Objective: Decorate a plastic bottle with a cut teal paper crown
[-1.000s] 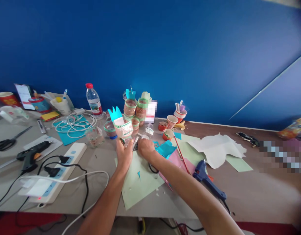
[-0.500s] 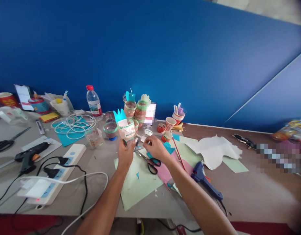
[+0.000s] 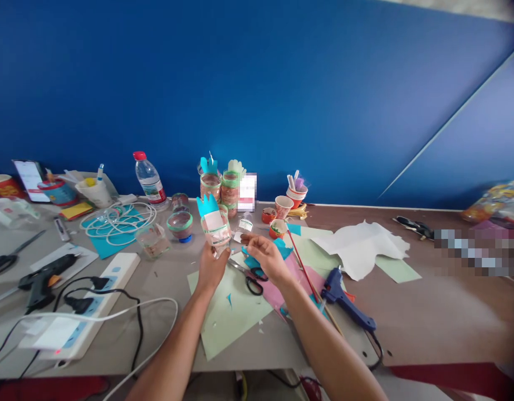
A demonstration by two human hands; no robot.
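My left hand (image 3: 213, 270) is closed around the lower part of a clear plastic bottle section (image 3: 217, 233). It has a pale label area and a blue paper piece (image 3: 207, 205) with pointed tips sticking up from its rim. My right hand (image 3: 265, 257) hovers just to the right, fingers curled together, with a small white scrap (image 3: 237, 237) by the fingertips; whether they grip it is unclear. Beneath the hands lie black-handled scissors (image 3: 254, 284), a light green sheet (image 3: 231, 323), pink paper (image 3: 277, 292) and blue paper (image 3: 284, 249).
Decorated cups (image 3: 230, 195) stand behind my hands, with a banded bowl-like piece (image 3: 180, 227) to the left. A blue glue gun (image 3: 348, 303) lies at right, a black one (image 3: 43, 278) at left near a power strip (image 3: 102, 312). A red-capped bottle (image 3: 150, 184) stands at the back.
The view has shifted slightly, so most things sit further left. The bottle section in my left hand is tilted a little differently. My right hand has drawn slightly away from it.
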